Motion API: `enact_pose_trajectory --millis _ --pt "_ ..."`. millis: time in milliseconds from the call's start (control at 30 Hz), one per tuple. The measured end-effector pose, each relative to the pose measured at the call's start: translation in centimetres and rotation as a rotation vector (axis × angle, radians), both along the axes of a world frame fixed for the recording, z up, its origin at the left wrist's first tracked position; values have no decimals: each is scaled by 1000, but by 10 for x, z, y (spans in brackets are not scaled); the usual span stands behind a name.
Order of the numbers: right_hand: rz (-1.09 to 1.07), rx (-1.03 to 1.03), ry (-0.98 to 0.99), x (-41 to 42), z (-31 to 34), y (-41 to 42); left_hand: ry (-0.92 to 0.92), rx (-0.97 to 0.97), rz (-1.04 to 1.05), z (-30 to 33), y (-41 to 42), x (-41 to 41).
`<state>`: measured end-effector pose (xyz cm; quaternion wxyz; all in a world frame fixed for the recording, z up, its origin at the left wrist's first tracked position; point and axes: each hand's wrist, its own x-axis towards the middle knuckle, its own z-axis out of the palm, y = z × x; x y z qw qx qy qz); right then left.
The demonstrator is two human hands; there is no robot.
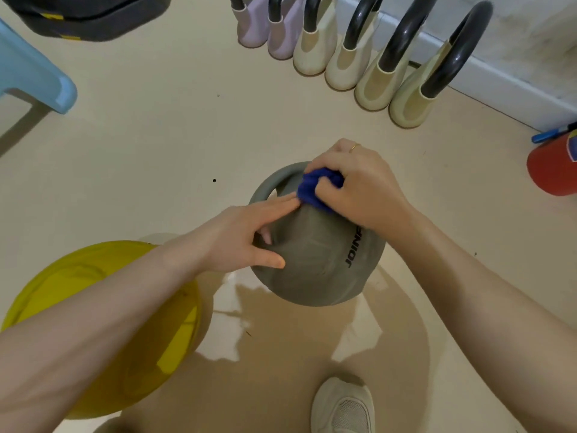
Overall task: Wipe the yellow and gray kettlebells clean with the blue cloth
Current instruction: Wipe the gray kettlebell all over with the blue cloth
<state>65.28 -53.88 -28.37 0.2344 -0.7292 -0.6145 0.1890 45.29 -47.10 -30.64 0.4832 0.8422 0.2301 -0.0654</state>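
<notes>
The gray kettlebell stands on the floor at the centre, its handle pointing away from me. My right hand is closed on the bunched blue cloth and presses it on the bell's top, just below the handle. My left hand lies flat on the bell's left side, fingers spread, fingertips touching the cloth. The yellow kettlebell sits at the lower left, partly hidden under my left forearm.
A row of lilac and cream kettlebells lines the white wall at the back. A light blue stool and dark weights are at the upper left, a red cylinder at the right. My white shoe is below.
</notes>
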Motion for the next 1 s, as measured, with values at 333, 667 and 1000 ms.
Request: enact_pose_trajectory --millis 333,667,1000 --pt "-52 -162 8 15 -6 22 129 9 83 -4 -1 -3" --pt "-179 -232 182 29 -21 33 187 -74 95 -3 1 -3" --pt "-31 -170 193 25 -13 29 114 -54 44 2 1 6"
